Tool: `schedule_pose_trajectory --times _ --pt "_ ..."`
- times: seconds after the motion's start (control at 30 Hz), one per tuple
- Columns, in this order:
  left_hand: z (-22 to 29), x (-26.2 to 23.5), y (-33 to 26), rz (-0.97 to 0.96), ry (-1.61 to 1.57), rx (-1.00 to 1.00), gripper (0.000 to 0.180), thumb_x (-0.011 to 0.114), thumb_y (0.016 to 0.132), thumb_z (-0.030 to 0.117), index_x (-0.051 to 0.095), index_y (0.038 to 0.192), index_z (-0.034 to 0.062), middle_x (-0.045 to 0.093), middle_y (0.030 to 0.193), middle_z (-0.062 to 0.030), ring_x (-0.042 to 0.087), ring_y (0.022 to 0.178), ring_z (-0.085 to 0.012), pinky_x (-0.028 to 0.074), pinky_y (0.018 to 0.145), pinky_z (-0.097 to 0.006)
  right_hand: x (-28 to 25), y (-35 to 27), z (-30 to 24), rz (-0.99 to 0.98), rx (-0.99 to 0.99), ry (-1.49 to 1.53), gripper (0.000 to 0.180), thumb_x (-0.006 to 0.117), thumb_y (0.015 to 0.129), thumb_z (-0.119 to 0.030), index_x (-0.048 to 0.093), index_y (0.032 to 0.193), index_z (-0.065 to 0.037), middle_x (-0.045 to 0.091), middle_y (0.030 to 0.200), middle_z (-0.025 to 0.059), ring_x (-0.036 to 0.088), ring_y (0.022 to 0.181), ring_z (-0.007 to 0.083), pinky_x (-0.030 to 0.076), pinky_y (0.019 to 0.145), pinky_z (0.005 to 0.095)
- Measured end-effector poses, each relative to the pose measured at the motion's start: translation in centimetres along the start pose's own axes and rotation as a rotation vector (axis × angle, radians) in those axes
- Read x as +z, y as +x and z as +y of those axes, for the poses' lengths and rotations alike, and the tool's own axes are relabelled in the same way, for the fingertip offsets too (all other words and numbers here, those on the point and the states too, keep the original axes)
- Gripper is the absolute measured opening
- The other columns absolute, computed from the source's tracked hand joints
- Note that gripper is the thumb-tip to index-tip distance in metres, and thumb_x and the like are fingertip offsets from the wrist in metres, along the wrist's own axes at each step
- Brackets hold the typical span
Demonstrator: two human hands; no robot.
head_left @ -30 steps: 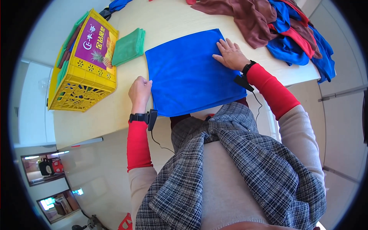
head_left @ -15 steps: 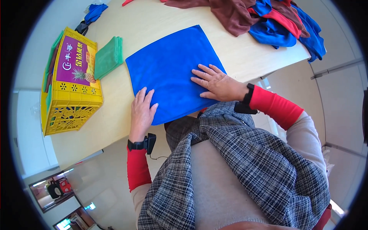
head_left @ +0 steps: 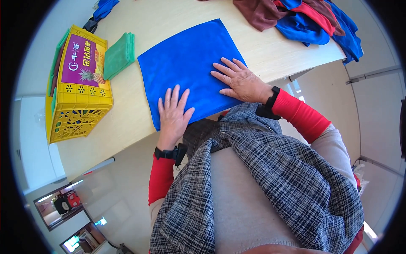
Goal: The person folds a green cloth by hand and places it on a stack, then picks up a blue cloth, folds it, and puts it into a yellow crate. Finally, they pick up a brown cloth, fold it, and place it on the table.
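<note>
A blue square cloth [head_left: 186, 59] lies spread flat on the table in front of me, its near edge along the table's front edge. My left hand [head_left: 172, 112] rests palm down on its near left part, fingers spread. On the near right part, my right hand [head_left: 239, 82] also lies flat with the fingers apart. Neither hand grips anything. Left of the blue cloth sits a folded green cloth [head_left: 119, 56], close against a yellow crate.
The yellow plastic crate [head_left: 80, 103] with a purple printed panel holds more cloths at the left. A pile of brown, red and blue cloths [head_left: 302, 27] hangs over the far right edge of the pale wooden table [head_left: 122, 127]. A blue cloth [head_left: 105, 9] lies at the far left.
My left hand has slid right across the cloth from its left edge, fingers now more spread. The right hand has stayed at nearly the same place on the cloth. The view has shifted slightly.
</note>
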State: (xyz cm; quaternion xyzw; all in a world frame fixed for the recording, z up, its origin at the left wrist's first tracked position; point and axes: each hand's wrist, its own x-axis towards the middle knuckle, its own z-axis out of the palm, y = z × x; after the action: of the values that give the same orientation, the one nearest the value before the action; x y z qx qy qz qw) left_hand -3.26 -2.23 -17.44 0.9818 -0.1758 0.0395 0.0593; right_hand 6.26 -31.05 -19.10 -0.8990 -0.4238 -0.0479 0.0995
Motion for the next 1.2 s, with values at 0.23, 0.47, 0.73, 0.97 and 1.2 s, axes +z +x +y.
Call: schedule_pose_trajectory --times 0.23,0.47,0.73,0.97,1.2 --pt "-1.2 -0.8 -2.8 -0.004 -0.032 -0.191 0.058 0.057 0.099 0.036 0.044 0.152 0.0157 0.032 0.162 -0.0148 0.026 0.149 -0.0393 0.018 0.120 -0.057 -1.3 1.1 -2.6 0.022 0.047 0.022 0.066 0.046 0.102 -0.053 0.038 0.155 -0.014 0.032 0.163 0.0120 0.025 0.152 0.0348 0.019 0.124 0.0524" --pt "0.8 0.7 0.1 0.073 0.035 -0.115 0.060 0.059 0.097 0.040 0.047 0.150 0.0162 0.035 0.160 -0.0156 0.028 0.148 -0.0405 0.018 0.119 -0.061 0.3 2.1 -5.1 -0.007 -0.055 0.101 0.064 0.051 0.102 -0.048 0.039 0.155 -0.014 0.034 0.161 0.0126 0.025 0.152 0.0343 0.021 0.123 0.0517" --pt "-4.3 -2.3 -1.4 -0.043 0.012 -0.242 0.056 0.052 0.102 0.039 0.044 0.151 0.0138 0.032 0.161 -0.0169 0.028 0.148 -0.0409 0.020 0.117 -0.061 -2.8 2.2 4.9 -0.028 0.172 -0.083 0.062 0.050 0.102 -0.047 0.041 0.153 -0.012 0.039 0.158 0.0145 0.032 0.148 0.0373 0.026 0.119 0.0531" --pt "-9.7 0.2 10.5 0.074 0.136 -0.118 0.060 0.045 0.104 0.049 0.037 0.155 0.0179 0.031 0.162 -0.0161 0.026 0.149 -0.0402 0.020 0.117 -0.063 0.0 14.6 5.2 0.074 0.231 -0.053 0.066 0.044 0.103 -0.053 0.040 0.152 -0.010 0.038 0.158 0.0167 0.033 0.147 0.0389 0.028 0.118 0.0541" --pt "-13.5 3.4 14.9 0.060 0.081 -0.296 0.066 0.039 0.103 0.057 0.033 0.158 0.0214 0.026 0.165 -0.0134 0.019 0.153 -0.0378 0.015 0.118 -0.066 3.0 16.3 9.0 0.059 0.355 -0.063 0.069 0.039 0.101 -0.057 0.040 0.153 -0.012 0.036 0.160 0.0136 0.028 0.149 0.0356 0.024 0.119 0.0536"
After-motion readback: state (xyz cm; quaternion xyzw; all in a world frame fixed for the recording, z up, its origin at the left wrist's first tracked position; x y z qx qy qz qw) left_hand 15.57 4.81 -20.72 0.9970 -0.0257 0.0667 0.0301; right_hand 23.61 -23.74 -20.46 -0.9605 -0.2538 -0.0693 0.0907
